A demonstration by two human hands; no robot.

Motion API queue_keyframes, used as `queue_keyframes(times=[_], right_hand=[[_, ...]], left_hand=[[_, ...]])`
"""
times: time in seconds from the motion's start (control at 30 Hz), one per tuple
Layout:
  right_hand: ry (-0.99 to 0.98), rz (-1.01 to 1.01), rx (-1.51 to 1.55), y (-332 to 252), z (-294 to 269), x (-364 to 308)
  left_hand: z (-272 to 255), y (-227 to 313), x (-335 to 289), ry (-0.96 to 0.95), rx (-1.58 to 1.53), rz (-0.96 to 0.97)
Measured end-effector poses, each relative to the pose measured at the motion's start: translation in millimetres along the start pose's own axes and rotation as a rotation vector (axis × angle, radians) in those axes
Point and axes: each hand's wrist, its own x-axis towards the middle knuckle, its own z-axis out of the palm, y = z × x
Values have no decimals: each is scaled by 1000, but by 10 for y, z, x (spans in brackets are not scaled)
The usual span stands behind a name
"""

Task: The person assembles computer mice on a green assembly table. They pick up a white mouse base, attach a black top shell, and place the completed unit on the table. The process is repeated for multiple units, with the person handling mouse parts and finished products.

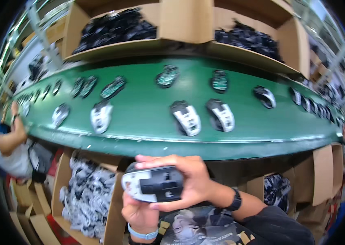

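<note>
While near the table edge (pixel 209 151) — 1 mouse (pixel 162 183) in left fingers (pixel 129 200) and right fingers (pixel 166 160), green gaps (pixel 141 110) beyond.

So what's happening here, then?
A person is holding a black and grey computer mouse in both hands, the right hand around its right end and the left hand at its lower left. Beyond, a green work surface carries spaced-out mouse parts, some showing green circuit boards. Another person is at the far left.
</note>
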Motion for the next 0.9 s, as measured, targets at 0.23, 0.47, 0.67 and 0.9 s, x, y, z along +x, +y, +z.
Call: queue_keyframes(times=[0.23, 0.47, 0.67, 0.9], right_hand=[[-38, 296, 494, -27, -213, -123], [105, 126, 204, -132, -355, -354], [285, 254, 371, -199, -372, -305], [565, 292, 55, -138, -663, -80]], left_hand=[[230, -58, 30, -228, 67, -76], [703, -400, 3, -66, 412, -25], [235, -381, 244, -189, 1170, 639], [745, -881, 799, -771, 1666, 831]])
